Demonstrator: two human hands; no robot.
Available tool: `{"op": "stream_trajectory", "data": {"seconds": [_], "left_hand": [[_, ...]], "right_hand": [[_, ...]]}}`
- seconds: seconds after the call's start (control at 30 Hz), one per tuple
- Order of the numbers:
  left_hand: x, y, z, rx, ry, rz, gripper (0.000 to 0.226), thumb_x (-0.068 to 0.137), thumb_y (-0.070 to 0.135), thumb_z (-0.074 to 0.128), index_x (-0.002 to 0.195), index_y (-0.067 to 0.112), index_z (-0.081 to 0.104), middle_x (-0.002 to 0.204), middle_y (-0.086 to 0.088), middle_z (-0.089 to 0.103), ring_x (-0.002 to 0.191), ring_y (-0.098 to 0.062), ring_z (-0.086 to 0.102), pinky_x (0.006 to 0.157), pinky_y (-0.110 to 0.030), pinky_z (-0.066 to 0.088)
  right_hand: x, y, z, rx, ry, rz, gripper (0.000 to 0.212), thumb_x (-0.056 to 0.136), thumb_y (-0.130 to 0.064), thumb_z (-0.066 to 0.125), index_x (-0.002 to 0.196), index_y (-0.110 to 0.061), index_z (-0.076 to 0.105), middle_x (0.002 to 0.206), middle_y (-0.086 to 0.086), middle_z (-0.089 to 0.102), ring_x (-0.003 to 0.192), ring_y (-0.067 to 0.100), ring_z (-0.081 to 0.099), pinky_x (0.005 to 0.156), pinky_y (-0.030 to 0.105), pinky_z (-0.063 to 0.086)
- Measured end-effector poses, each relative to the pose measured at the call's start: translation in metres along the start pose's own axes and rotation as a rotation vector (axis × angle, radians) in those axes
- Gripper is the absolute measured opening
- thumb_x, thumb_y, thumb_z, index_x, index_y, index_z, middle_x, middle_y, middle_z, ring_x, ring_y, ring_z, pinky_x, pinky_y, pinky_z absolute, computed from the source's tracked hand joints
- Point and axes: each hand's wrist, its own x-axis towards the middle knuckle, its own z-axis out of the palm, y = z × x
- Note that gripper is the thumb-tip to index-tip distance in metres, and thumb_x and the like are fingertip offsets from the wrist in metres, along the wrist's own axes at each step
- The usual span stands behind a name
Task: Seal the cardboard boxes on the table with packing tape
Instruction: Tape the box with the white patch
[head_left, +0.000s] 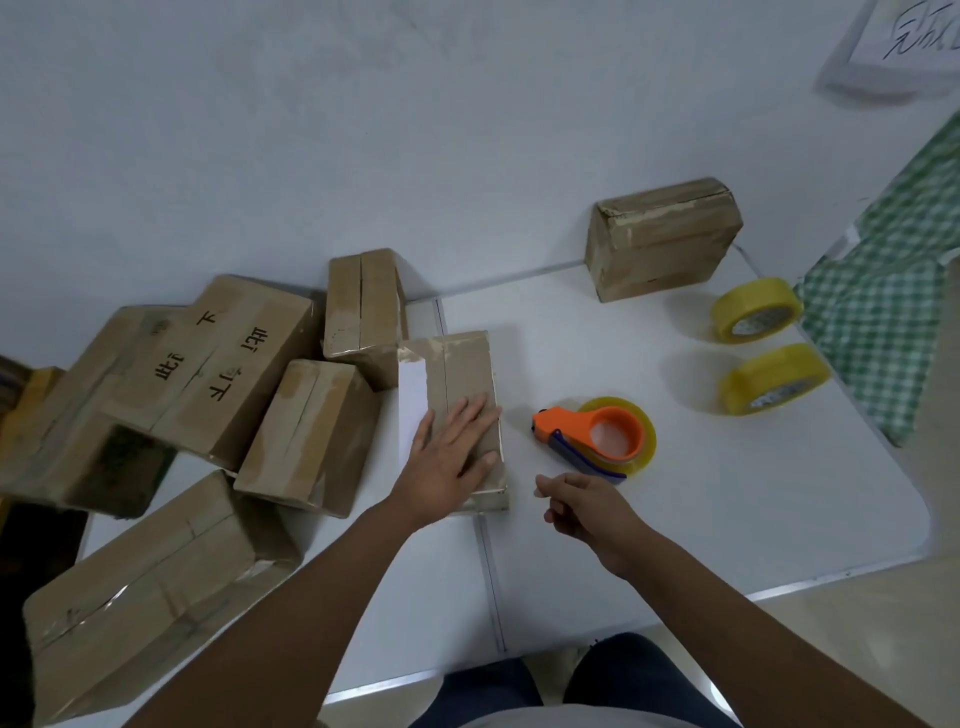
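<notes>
A small cardboard box (462, 369) lies on the white table (727, 499) in the middle, with a white label along its left side. My left hand (449, 457) rests flat on its top, fingers straight. An orange tape dispenser (597, 439) loaded with a yellowish roll lies just right of that box. My right hand (582, 506) hovers a little in front of the dispenser, fingers loosely curled, holding nothing. Several more cardboard boxes (208, 374) are piled at the left.
Another box (660, 239) stands alone at the back right against the wall. Two spare yellow tape rolls (756, 310) (774, 378) lie at the right. A green checked cloth (893, 291) hangs past the table's right edge. A large box (150, 587) overhangs the front left.
</notes>
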Motion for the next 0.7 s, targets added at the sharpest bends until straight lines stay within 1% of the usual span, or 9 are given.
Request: {"op": "stream_trajectory", "data": {"seconds": [0.07, 0.1, 0.2, 0.33, 0.4, 0.47, 0.53, 0.63, 0.7], "left_hand": [[-0.003, -0.006, -0.008, -0.071, -0.015, 0.066, 0.055, 0.101, 0.049, 0.044, 0.152, 0.035, 0.031, 0.164, 0.023, -0.003, 0.150, 0.002, -0.006, 0.121, -0.036, -0.011], [-0.005, -0.010, -0.010, -0.046, -0.044, 0.109, 0.058, 0.099, 0.053, 0.047, 0.152, 0.034, 0.033, 0.164, 0.022, -0.002, 0.150, 0.001, -0.006, 0.121, -0.036, -0.011], [-0.009, -0.020, -0.011, 0.112, -0.129, 0.189, 0.072, 0.093, 0.061, 0.048, 0.155, 0.035, 0.024, 0.164, 0.020, -0.002, 0.150, -0.002, -0.013, 0.122, -0.039, -0.011], [-0.008, -0.022, -0.008, 0.228, -0.133, 0.226, 0.075, 0.093, 0.066, 0.035, 0.158, 0.032, 0.016, 0.165, 0.015, -0.004, 0.151, -0.008, -0.017, 0.120, -0.038, -0.015], [-0.009, -0.023, -0.002, 0.316, -0.104, 0.240, 0.076, 0.094, 0.067, 0.028, 0.159, 0.029, 0.014, 0.166, 0.010, -0.003, 0.152, -0.014, -0.016, 0.120, -0.042, -0.013], [-0.011, -0.024, 0.007, 0.425, -0.059, 0.264, 0.075, 0.096, 0.064, 0.028, 0.159, 0.024, 0.016, 0.167, 0.001, 0.005, 0.153, -0.023, -0.006, 0.121, -0.050, -0.001], [-0.011, -0.026, 0.012, 0.493, -0.032, 0.280, 0.076, 0.095, 0.061, 0.032, 0.158, 0.020, 0.017, 0.166, -0.004, 0.012, 0.152, -0.029, 0.003, 0.120, -0.055, 0.009], [-0.011, -0.025, 0.010, 0.455, -0.013, 0.275, 0.079, 0.092, 0.064, 0.035, 0.157, 0.023, 0.016, 0.165, -0.001, 0.014, 0.153, -0.026, 0.003, 0.121, -0.056, 0.009], [-0.011, -0.017, 0.010, 0.406, 0.009, 0.210, 0.083, 0.087, 0.072, 0.041, 0.154, 0.025, 0.026, 0.163, 0.002, 0.020, 0.153, -0.024, 0.006, 0.122, -0.056, 0.010]], "right_hand": [[0.000, 0.000, 0.000, -0.013, 0.015, 0.009, 0.022, 0.091, -0.026, 0.067, 0.087, -0.004, 0.065, 0.060, 0.000, 0.048, 0.061, 0.011, 0.057, 0.067, 0.024, 0.049], [0.000, 0.001, 0.000, -0.026, 0.022, 0.007, 0.023, 0.091, -0.026, 0.067, 0.086, -0.004, 0.065, 0.059, 0.000, 0.048, 0.061, 0.011, 0.056, 0.067, 0.024, 0.049], [0.000, 0.001, 0.000, -0.062, 0.038, -0.009, 0.025, 0.090, -0.026, 0.068, 0.077, -0.006, 0.062, 0.060, -0.001, 0.053, 0.061, 0.011, 0.057, 0.069, 0.025, 0.049], [0.002, 0.006, -0.003, -0.139, 0.074, -0.082, 0.030, 0.089, -0.026, 0.069, 0.089, 0.004, 0.068, 0.060, -0.004, 0.057, 0.062, 0.008, 0.058, 0.069, 0.024, 0.049], [0.003, 0.008, -0.003, -0.186, 0.097, -0.122, 0.028, 0.089, -0.028, 0.069, 0.088, 0.000, 0.071, 0.065, -0.005, 0.063, 0.068, 0.009, 0.060, 0.071, 0.024, 0.049], [0.004, 0.011, -0.004, -0.224, 0.113, -0.154, 0.025, 0.089, -0.032, 0.068, 0.084, -0.008, 0.073, 0.078, -0.001, 0.071, 0.077, 0.013, 0.063, 0.075, 0.027, 0.049], [0.006, 0.015, -0.005, -0.256, 0.131, -0.178, 0.023, 0.090, -0.035, 0.066, 0.080, -0.016, 0.075, 0.088, 0.006, 0.071, 0.086, 0.019, 0.063, 0.078, 0.029, 0.049], [0.009, 0.017, -0.005, -0.259, 0.178, -0.213, 0.024, 0.090, -0.039, 0.065, 0.075, -0.025, 0.076, 0.092, 0.006, 0.071, 0.093, 0.020, 0.063, 0.081, 0.034, 0.051], [0.011, 0.017, -0.001, -0.293, 0.211, -0.254, 0.026, 0.090, -0.042, 0.065, 0.074, -0.024, 0.075, 0.089, 0.008, 0.070, 0.089, 0.020, 0.063, 0.081, 0.038, 0.051]]}}
